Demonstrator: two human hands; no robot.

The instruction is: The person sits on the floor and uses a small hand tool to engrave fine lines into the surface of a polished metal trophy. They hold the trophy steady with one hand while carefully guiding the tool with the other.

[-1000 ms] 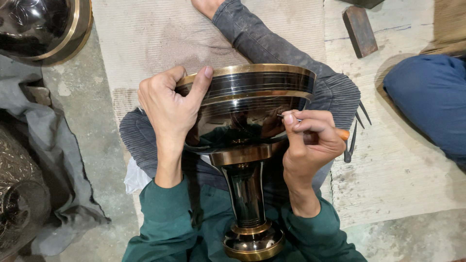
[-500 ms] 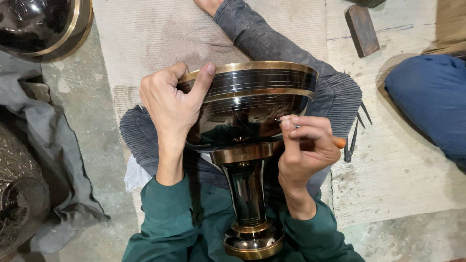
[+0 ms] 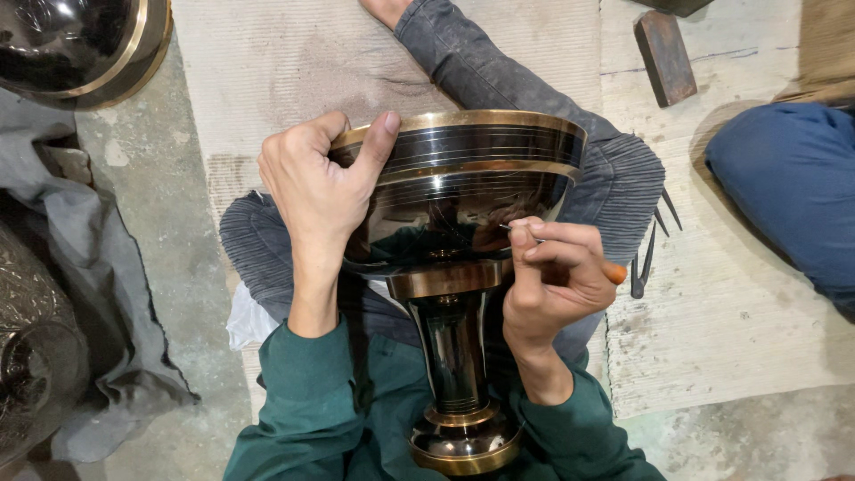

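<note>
the dark polished brass-banded pedestal bowl (image 3: 463, 196) stays gripped at its rim by the left hand (image 3: 316, 183); the right hand (image 3: 552, 276), clenched on a thin orange-handled scribing tool (image 3: 570, 254), has been lowered slightly along the bowl's side.

No packages, labels, signs or screens in view.
</note>
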